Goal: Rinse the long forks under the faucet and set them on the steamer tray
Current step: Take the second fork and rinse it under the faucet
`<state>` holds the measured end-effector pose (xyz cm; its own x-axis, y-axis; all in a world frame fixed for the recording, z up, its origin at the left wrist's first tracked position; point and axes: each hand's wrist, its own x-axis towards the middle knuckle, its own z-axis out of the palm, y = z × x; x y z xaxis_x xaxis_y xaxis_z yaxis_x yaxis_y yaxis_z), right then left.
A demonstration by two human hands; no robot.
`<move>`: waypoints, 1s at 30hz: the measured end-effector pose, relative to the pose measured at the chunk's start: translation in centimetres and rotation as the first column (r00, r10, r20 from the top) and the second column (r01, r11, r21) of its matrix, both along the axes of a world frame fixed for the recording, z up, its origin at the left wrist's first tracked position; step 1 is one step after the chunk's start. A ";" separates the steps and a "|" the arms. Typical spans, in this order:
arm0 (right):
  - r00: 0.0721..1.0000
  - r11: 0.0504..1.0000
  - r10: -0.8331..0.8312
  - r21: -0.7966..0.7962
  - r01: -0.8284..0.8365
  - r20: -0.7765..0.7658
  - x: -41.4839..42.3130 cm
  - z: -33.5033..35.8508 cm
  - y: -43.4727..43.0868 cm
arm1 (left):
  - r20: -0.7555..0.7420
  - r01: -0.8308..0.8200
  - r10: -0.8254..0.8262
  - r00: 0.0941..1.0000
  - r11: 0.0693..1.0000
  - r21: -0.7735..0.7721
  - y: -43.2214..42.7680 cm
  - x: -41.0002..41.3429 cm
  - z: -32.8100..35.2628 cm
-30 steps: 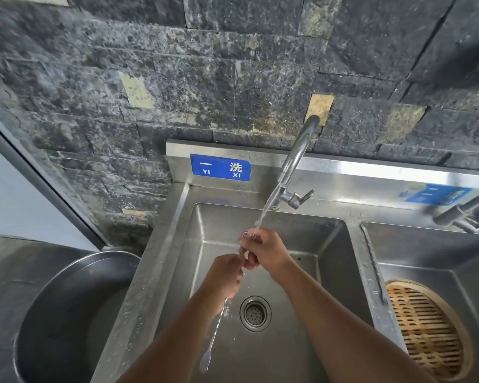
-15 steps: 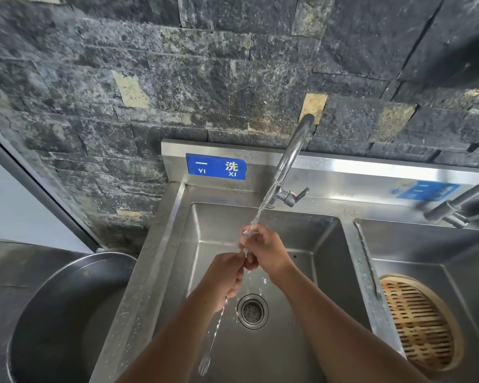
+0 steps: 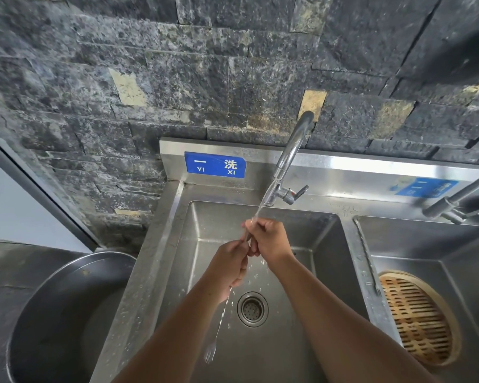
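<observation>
1. The rinse is in hand: water runs from the faucet point(image 3: 292, 150) onto the upper end of a long fork point(image 3: 219, 327) held over the left basin point(image 3: 324, 258), above and just left of the drain point(image 3: 252, 309).
2. A second long fork point(image 3: 367, 255) lies on the divider ridge just right of that basin, its tines near the rim of the bamboo steamer tray point(image 3: 421, 319). Whether it has been rinsed cannot be told, and it is not lying on the slats.
3. My reading: the task is at an early-to-middle stage. No fork rests fully on the tray, so the placing is left to do.
4. The right hand point(image 3: 268, 239) is closed around the fork's handle end, directly under the stream.
5. The left hand point(image 3: 230, 265) is closed around the shaft just below, touching the right hand. The fork hangs down from it, tines lowest, left of the drain.
6. The tray sits in the right basin, well apart from the held fork.
</observation>
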<state>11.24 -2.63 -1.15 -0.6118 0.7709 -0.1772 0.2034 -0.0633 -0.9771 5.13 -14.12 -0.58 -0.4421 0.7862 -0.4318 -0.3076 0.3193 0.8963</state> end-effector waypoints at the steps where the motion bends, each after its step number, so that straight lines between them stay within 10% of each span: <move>1: 1.000 1.000 -0.021 0.008 0.021 0.001 -0.2 0.3 0.1 | -0.033 -0.008 0.009 0.999 1.000 0.017 0.4 0.0 0.1; 30: 0.962 0.939 -0.264 0.248 0.238 0.074 -2.4 5.8 5.7 | -0.173 -0.062 0.090 0.981 0.984 0.165 3.3 0.5 2.9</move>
<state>8.87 3.08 4.66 -0.3808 0.9243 -0.0257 0.3125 0.1025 -0.9444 5.62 -10.77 2.29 -0.5620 0.7991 -0.2134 -0.1553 0.1515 0.9762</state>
